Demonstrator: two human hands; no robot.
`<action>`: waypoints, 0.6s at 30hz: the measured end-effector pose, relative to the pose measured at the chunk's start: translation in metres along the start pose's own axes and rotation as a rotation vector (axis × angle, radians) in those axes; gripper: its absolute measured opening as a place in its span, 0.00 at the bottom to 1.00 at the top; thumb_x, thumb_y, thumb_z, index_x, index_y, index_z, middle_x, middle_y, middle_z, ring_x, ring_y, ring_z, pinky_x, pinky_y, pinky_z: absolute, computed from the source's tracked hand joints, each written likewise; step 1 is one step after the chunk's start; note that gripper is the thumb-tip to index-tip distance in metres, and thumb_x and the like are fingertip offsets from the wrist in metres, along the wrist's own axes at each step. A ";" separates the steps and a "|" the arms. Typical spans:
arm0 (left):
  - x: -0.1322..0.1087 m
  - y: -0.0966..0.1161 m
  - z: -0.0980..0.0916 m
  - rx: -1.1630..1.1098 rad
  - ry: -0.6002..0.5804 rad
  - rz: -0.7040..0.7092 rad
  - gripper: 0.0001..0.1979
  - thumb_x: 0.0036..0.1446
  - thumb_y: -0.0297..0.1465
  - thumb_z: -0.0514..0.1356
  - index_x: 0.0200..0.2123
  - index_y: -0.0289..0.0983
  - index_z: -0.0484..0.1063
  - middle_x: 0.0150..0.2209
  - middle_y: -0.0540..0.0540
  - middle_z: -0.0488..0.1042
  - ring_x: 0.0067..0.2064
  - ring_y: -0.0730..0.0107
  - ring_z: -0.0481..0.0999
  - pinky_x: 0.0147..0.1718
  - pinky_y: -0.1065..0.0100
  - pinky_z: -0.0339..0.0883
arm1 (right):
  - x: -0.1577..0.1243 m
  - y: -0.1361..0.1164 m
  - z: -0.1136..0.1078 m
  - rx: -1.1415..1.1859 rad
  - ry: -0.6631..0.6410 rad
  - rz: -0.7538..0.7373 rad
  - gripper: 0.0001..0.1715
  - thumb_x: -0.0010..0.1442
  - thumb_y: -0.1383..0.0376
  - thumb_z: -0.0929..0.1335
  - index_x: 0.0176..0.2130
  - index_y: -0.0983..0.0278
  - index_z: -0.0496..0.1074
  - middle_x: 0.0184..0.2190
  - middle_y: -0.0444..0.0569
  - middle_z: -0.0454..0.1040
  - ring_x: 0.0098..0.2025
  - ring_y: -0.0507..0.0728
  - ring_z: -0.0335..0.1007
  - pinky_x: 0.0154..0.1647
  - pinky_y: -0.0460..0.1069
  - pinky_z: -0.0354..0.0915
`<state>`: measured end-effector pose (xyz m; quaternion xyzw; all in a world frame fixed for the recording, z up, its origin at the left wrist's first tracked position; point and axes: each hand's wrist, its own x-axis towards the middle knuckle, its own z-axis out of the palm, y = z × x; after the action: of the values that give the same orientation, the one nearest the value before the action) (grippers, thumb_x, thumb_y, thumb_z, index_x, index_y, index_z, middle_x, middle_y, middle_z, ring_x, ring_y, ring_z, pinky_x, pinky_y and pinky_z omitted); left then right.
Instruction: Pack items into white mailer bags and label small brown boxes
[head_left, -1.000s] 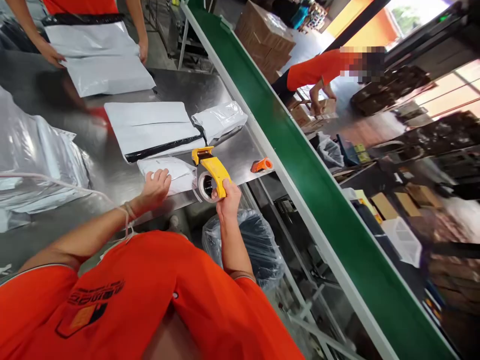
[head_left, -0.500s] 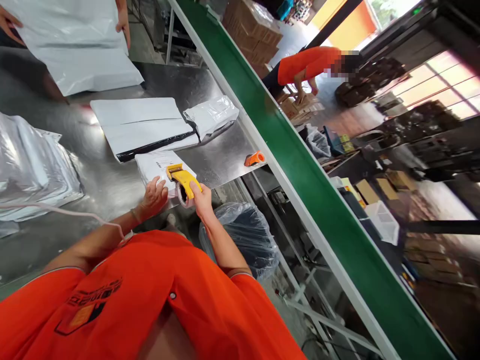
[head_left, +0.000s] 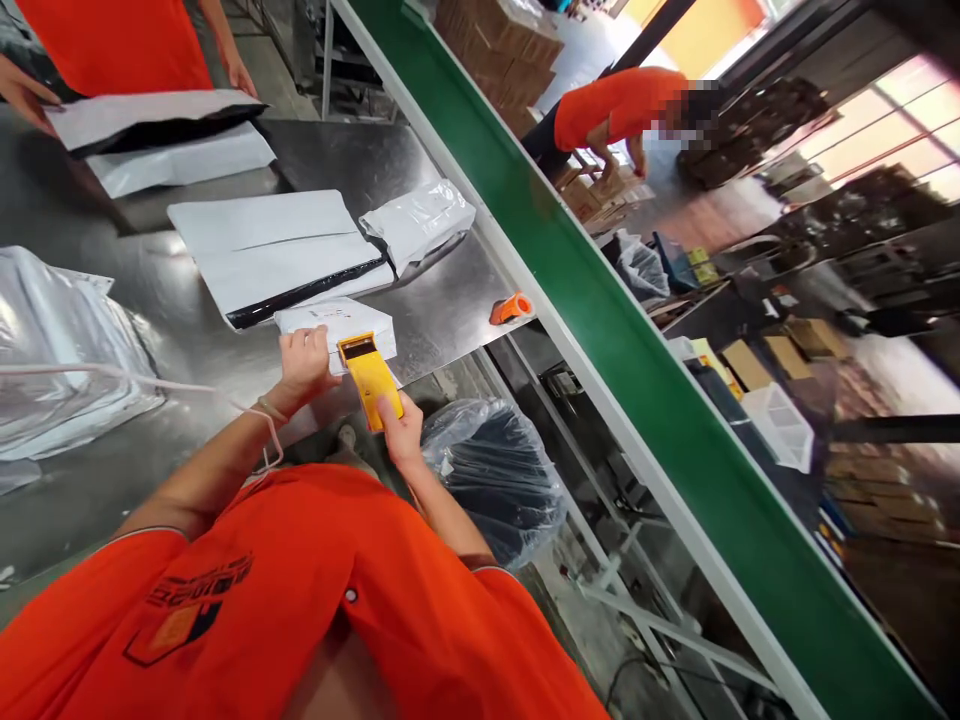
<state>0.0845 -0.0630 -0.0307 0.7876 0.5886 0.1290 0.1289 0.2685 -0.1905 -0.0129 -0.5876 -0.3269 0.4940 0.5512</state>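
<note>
Right hand [head_left: 403, 425] grips yellow tape dispenser [head_left: 372, 383] | left hand [head_left: 306, 361] on white mailer parcel [head_left: 358, 322], pinch or press unclear | parcel lies just beyond right hand | risk: parcel could skid across surface [head_left: 442, 325] if left hand slackens

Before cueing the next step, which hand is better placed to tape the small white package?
Likely the right hand: it grips the yellow tape dispenser, whose head is over the small white package. The left hand is at the package's left edge.
</note>
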 end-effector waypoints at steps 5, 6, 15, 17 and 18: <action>0.016 0.023 -0.028 -0.077 -0.048 -0.046 0.51 0.49 0.39 0.77 0.73 0.28 0.67 0.67 0.22 0.78 0.67 0.25 0.76 0.64 0.39 0.67 | -0.007 0.000 -0.014 -0.044 0.068 -0.067 0.33 0.56 0.37 0.79 0.28 0.59 0.69 0.20 0.37 0.66 0.23 0.50 0.63 0.24 0.46 0.65; 0.023 0.025 -0.033 -0.123 -0.044 -0.058 0.54 0.47 0.40 0.79 0.74 0.30 0.66 0.66 0.24 0.79 0.66 0.26 0.77 0.64 0.40 0.68 | -0.003 -0.005 -0.015 -0.034 0.069 -0.076 0.33 0.56 0.37 0.79 0.28 0.59 0.70 0.20 0.38 0.67 0.23 0.51 0.63 0.24 0.46 0.65; 0.086 0.008 -0.041 -0.114 -0.256 0.022 0.47 0.46 0.46 0.81 0.68 0.38 0.79 0.65 0.31 0.82 0.68 0.23 0.77 0.65 0.38 0.73 | 0.083 -0.038 0.009 -0.002 0.048 -0.023 0.28 0.60 0.44 0.80 0.29 0.58 0.70 0.21 0.38 0.70 0.22 0.52 0.68 0.23 0.46 0.67; 0.095 0.001 -0.038 -0.061 -0.280 0.041 0.51 0.41 0.48 0.83 0.68 0.37 0.80 0.67 0.27 0.80 0.68 0.18 0.75 0.64 0.36 0.73 | 0.099 -0.041 0.023 0.011 -0.008 0.007 0.26 0.61 0.46 0.79 0.30 0.58 0.70 0.21 0.38 0.72 0.22 0.52 0.70 0.23 0.46 0.67; 0.100 -0.002 -0.036 -0.084 -0.281 0.039 0.51 0.39 0.48 0.84 0.67 0.37 0.81 0.66 0.26 0.81 0.67 0.19 0.77 0.63 0.37 0.74 | 0.106 -0.042 0.030 0.021 -0.027 0.023 0.25 0.62 0.46 0.79 0.30 0.59 0.70 0.21 0.38 0.72 0.21 0.52 0.70 0.23 0.46 0.66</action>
<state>0.0968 0.0352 0.0076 0.8031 0.5433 0.0444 0.2405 0.2788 -0.0751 0.0074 -0.5790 -0.3223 0.5116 0.5470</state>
